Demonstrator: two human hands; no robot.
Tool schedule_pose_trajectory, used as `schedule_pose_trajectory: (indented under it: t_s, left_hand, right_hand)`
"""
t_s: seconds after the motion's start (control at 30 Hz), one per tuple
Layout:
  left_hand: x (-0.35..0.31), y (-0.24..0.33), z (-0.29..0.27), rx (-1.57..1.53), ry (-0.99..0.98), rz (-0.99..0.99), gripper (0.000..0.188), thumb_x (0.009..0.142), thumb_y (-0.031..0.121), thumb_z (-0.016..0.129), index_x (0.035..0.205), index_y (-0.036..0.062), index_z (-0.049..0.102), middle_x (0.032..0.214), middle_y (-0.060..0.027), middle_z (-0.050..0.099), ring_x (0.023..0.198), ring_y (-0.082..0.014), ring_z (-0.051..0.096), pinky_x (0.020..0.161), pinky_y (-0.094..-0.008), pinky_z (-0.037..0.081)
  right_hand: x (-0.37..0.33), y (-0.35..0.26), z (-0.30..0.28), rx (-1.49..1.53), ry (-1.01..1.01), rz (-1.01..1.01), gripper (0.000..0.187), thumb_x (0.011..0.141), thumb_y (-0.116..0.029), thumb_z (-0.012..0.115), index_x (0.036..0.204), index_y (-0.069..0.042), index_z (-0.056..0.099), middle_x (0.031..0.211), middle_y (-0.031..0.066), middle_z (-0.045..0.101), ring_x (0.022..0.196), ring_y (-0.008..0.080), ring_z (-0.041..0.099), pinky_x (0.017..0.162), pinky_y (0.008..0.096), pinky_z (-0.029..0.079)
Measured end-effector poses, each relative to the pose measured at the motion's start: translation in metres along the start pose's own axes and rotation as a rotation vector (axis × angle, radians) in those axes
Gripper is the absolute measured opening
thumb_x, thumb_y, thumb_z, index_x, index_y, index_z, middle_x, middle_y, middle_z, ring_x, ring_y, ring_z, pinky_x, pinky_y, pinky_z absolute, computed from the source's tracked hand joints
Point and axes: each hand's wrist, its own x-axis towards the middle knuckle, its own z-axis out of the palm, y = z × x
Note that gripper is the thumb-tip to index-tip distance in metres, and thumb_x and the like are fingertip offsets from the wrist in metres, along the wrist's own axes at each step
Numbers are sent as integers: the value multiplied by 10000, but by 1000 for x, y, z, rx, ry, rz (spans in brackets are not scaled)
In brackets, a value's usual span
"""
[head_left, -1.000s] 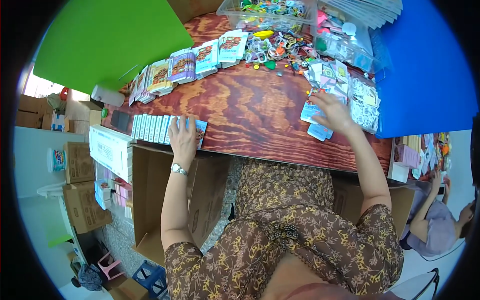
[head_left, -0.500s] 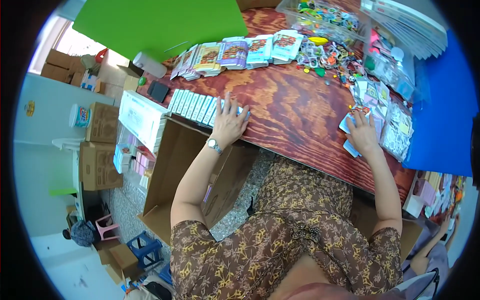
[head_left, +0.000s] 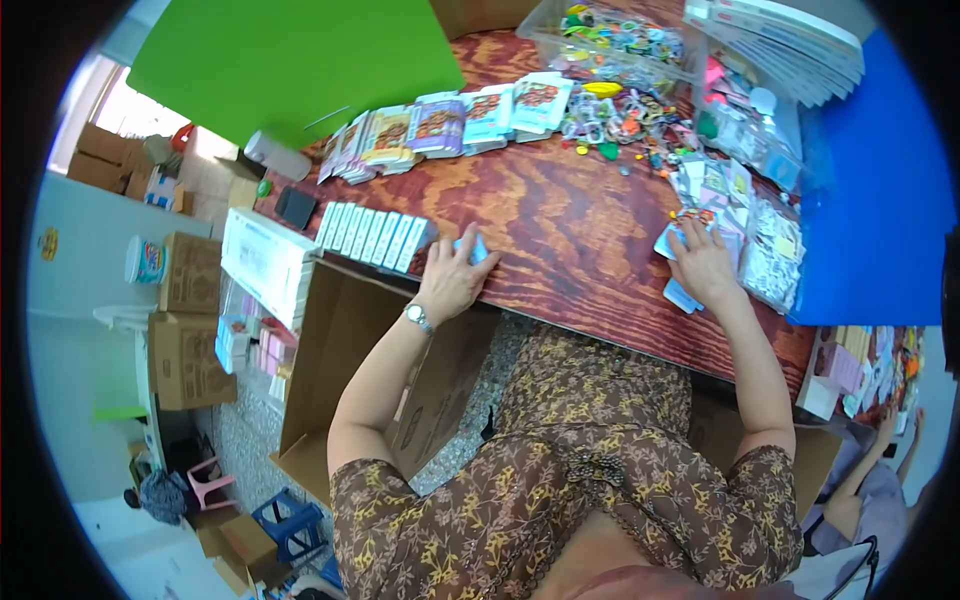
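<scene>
Near the table's front edge, my left hand (head_left: 455, 278) is closed around a small light blue box (head_left: 473, 246), thumb on its right side and fingers on its left and top. Just to its left stands a row of several slim white and blue boxes (head_left: 370, 236), side by side along the edge. Farther right, my right hand (head_left: 704, 262) has its fingertips on a light blue picture packet (head_left: 668, 240), which it partly covers. Another light blue packet (head_left: 682, 295) pokes out below that palm.
Stacks of picture packets (head_left: 437, 125) line the back of the table (head_left: 560, 220). Colourful trinkets (head_left: 625, 115) and clear bins (head_left: 610, 55) lie at the back right, with a clear bag (head_left: 773, 255) beside my right hand. An open carton (head_left: 345, 330) stands below the front edge.
The whole view has shifted a little. The fingers of my left hand, stretched out before at the end of the row, are now curled round the blue box. My right hand stays at the packets.
</scene>
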Motion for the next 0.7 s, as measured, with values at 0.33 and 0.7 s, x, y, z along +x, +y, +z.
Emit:
schedule_pose_trajectory:
  t_s: [0.33,0.7]
  left_hand:
    - [1,-10,8,273,-37,-255,612,888,454,669,1442,260,496,1407,-214,418,1253,-399,413,1023,-642,305]
    - [32,30,-22,-30,178,-209,930,826,491,734,1572,145,299,1612,-208,249,1499,-433,184,1146,-686,167]
  right_hand:
    - [6,14,-4,-65,320,10,320,878,-177,647,1181,-75,630,1181,97,682,1061,241,665,866,406,533]
    - [17,11,-68,631,328,252,264,969,-186,561,1182,-70,665,861,228,692,767,394,696,657,484,527]
